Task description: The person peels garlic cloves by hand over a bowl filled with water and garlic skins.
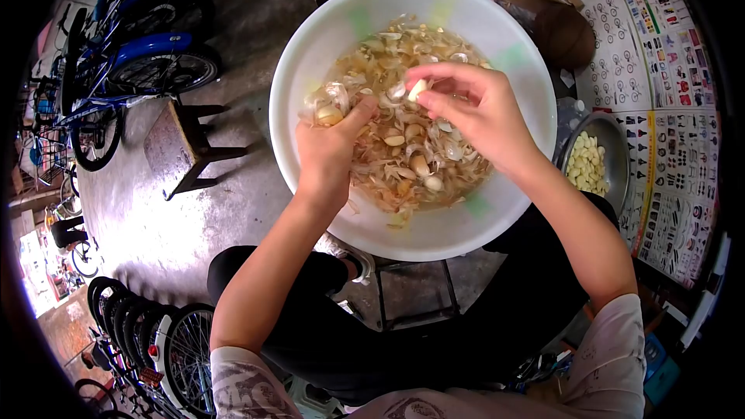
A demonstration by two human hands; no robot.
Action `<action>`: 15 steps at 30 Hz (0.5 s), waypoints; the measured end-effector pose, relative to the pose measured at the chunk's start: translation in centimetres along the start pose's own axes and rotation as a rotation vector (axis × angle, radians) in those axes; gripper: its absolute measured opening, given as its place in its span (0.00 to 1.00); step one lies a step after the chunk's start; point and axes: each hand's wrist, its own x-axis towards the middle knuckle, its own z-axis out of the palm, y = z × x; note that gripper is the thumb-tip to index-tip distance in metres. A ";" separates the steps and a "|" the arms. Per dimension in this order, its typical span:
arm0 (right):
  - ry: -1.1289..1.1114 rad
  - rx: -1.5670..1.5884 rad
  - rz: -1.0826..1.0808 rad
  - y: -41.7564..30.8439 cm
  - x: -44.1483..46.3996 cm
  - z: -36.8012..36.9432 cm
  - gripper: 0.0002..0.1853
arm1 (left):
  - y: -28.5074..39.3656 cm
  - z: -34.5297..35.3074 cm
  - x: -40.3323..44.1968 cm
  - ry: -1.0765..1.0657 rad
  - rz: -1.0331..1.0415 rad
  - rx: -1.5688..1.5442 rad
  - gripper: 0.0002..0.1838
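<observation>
A large white basin (303,54) in front of me holds water with many loose garlic skins (403,194) and several unpeeled garlic cloves (433,183) among them. My left hand (332,136), over the basin's left side, is closed around unpeeled garlic cloves (329,115) with papery skin on them. Above the middle of the basin, my right hand (473,105) pinches a pale peeled garlic clove (418,90) between thumb and fingers. A metal bowl (618,178) to the right of the basin contains peeled garlic cloves (587,164).
A small wooden stool (180,147) stands on the floor to the left. Blue bicycles (147,62) are parked behind it, and more wheels (190,357) show at lower left. Printed sheets (671,124) cover the surface on the right. Under the basin is a dark metal frame (419,316).
</observation>
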 end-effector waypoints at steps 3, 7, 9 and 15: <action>0.030 0.089 0.214 -0.5 0.2 -0.5 0.13 | -0.1 0.0 -0.1 0.004 -0.014 0.016 0.16; 0.047 0.258 0.366 0.0 0.3 -0.4 0.13 | -0.1 0.1 -0.4 -0.077 -0.034 0.029 0.15; 0.028 0.338 0.384 0.2 0.2 -0.2 0.12 | 0.4 0.5 -0.7 -0.115 -0.023 0.051 0.14; 0.013 0.148 0.145 0.2 0.1 0.4 0.09 | 1.2 0.4 -0.9 -0.157 0.064 0.192 0.14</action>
